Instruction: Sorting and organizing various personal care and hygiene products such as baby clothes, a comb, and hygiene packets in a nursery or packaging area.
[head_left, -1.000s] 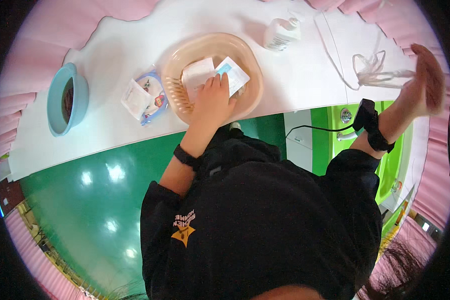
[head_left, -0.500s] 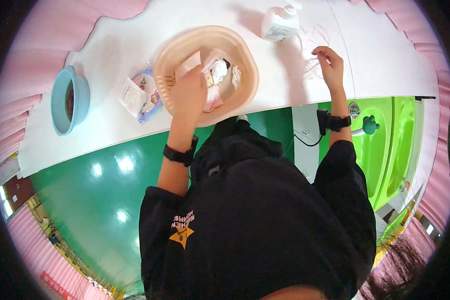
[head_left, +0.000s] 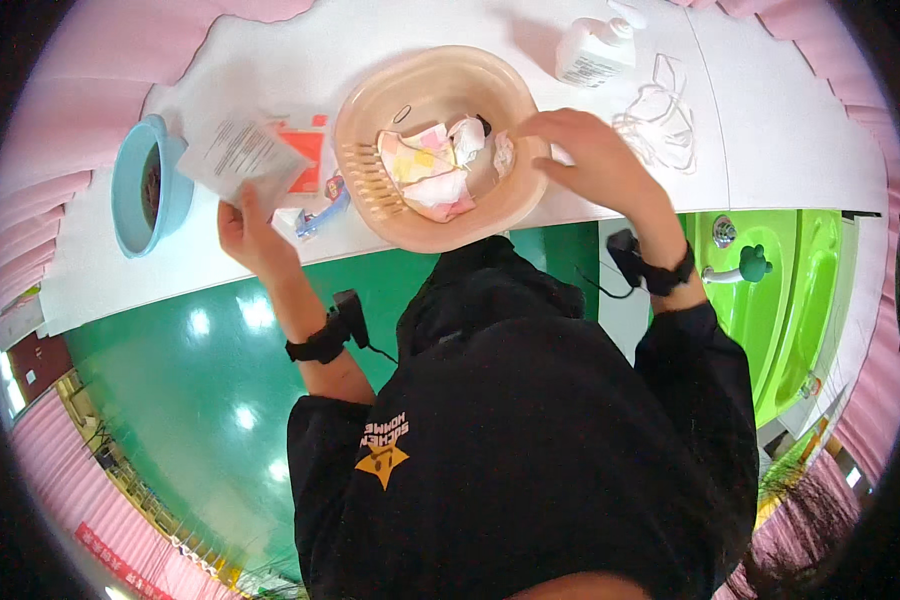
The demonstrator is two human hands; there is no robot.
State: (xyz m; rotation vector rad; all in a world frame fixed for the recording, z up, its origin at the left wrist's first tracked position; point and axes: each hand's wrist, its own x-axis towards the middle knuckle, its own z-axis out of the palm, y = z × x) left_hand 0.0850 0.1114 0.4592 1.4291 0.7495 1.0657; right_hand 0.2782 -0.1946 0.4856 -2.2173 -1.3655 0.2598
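Observation:
My left hand [head_left: 245, 235] pinches the lower edge of a clear plastic packet [head_left: 232, 150] with a printed white face, held up over the table left of the basin. A red and white piece [head_left: 300, 150] shows behind it. My right hand [head_left: 595, 160] reaches over the right rim of a beige plastic basin [head_left: 515, 85], thumb and fingers apart. Inside the basin lie a folded pink, yellow and white cloth [head_left: 420, 158], a white bundle [head_left: 467, 140] with a dark bit, and a crumpled pale piece [head_left: 504, 157] near my right fingertips.
A light blue bowl [head_left: 177, 190] stands at the left. A white pump bottle [head_left: 595, 55] and a tangle of white straps [head_left: 660, 125] are on the white table, back right. A blue-edged item [head_left: 325, 212] lies beside the basin. A green sink [head_left: 740, 310] is at the right.
My left hand has left the basin and moved left, lifting the packet over the table. The right hand has come left from near the straps to the basin's rim. The view has shifted slightly.

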